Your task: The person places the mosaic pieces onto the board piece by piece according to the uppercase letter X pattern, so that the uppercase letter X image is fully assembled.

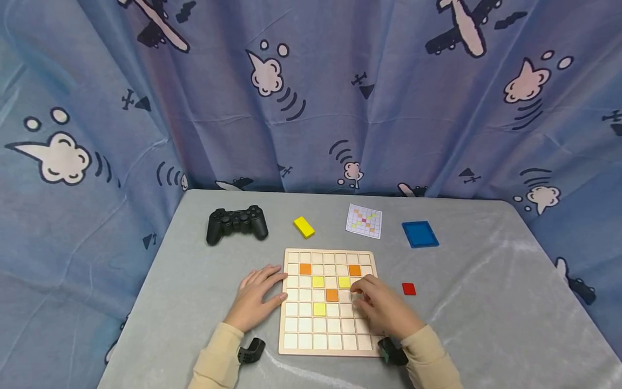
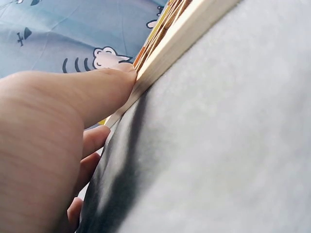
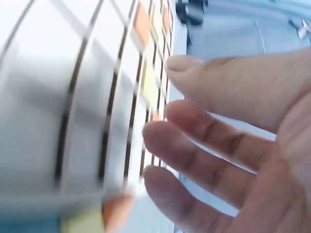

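Note:
A wooden grid board [image 1: 330, 354] lies on the grey table, with orange tiles [image 1: 332, 295] and yellow tiles [image 1: 319, 309] in some of its squares. My left hand [image 1: 257, 300] rests at the board's left side, its thumb [image 2: 109, 90] touching the pale wooden edge. Over the right part of the grid is my right hand [image 1: 386, 305], its fingertips close to a yellow tile [image 1: 344, 282]. In the right wrist view its thumb and fingers [image 3: 194, 150] are loosely bent and apart, with nothing between them. Several squares are hidden beneath that hand.
Right of the board lies a red tile [image 1: 409, 289]. Behind the board are a black game controller [image 1: 237, 223], a yellow block [image 1: 304, 227], a card with a coloured grid pattern [image 1: 364, 220] and a blue square tray [image 1: 420, 234]. A patterned blue curtain [image 1: 311, 108] hangs behind the table.

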### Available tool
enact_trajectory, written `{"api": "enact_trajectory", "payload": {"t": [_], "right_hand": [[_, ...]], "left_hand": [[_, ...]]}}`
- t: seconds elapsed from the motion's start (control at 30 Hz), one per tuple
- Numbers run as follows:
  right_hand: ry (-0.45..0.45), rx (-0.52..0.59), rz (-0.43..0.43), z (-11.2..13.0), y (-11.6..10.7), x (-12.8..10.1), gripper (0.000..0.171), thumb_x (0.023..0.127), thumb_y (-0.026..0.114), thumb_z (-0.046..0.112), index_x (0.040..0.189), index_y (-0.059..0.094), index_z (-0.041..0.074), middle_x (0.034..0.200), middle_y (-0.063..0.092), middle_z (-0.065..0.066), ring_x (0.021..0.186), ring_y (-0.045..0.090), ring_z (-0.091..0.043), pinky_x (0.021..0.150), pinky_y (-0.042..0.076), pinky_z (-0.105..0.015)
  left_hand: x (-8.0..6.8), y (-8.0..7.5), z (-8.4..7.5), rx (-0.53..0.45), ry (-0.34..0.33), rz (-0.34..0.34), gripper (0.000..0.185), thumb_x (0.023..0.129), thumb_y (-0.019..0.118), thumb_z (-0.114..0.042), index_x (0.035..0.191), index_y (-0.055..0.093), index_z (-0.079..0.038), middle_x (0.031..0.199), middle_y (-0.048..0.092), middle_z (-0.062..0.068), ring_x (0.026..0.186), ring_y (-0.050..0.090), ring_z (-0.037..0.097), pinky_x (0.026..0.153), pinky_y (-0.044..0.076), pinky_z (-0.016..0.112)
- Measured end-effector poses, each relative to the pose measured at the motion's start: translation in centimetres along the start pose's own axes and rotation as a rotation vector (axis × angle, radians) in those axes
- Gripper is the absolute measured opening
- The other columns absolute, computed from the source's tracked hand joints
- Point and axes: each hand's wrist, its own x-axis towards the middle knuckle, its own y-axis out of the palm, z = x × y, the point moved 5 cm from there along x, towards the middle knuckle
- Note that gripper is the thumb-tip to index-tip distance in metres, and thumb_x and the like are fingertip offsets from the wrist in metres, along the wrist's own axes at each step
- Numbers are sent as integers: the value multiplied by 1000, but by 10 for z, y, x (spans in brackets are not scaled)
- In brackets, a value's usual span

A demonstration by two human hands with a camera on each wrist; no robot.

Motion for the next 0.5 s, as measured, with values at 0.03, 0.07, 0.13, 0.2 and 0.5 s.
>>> {"api": "enact_trajectory", "payload": {"t": [0.03, 0.07, 0.13, 0.2, 0.5], "right_hand": [[27, 5, -6, -6, -4, -5, 20, 84, 73, 9, 102, 64, 11, 92, 59, 2, 71, 48, -3, 61, 48, -19], [57, 13, -14, -13, -8, -11, 20, 84, 73, 9, 102, 64, 11, 92, 59, 3, 72, 48, -3, 62, 49, -19], [109, 18, -24, -25, -14, -21, 21, 84, 73, 9, 103, 64, 12, 93, 59, 4, 74, 51, -3, 63, 50, -21], [154, 2, -29, -37, -19, -30, 24, 83, 74, 10, 105, 65, 12, 95, 61, 4, 76, 53, -5, 66, 51, -24], [302, -18, 56, -65, -15, -47, 28, 81, 75, 10, 108, 65, 12, 103, 61, 0, 81, 54, -10, 73, 54, -31]], "left_hand": [[0, 0, 0, 2, -3, 5, 44, 90, 65, -36, 130, 59, -21, 144, 49, 3, 138, 37, 26, 115, 18, 51], [0, 0, 0, 7, 1, 4, 44, 90, 65, -36, 130, 59, -21, 144, 49, 3, 138, 37, 26, 115, 19, 51], [0, 1, 1, 6, -4, 11, 44, 90, 65, -37, 131, 59, -22, 144, 49, 1, 139, 36, 26, 116, 18, 50], [0, 1, 1, 8, -4, 11, 44, 90, 65, -38, 131, 59, -22, 144, 49, 1, 139, 36, 25, 116, 19, 50], [0, 1, 2, 1, -20, 25, 44, 90, 65, -38, 131, 59, -23, 145, 48, 0, 140, 35, 24, 116, 18, 48]]}}
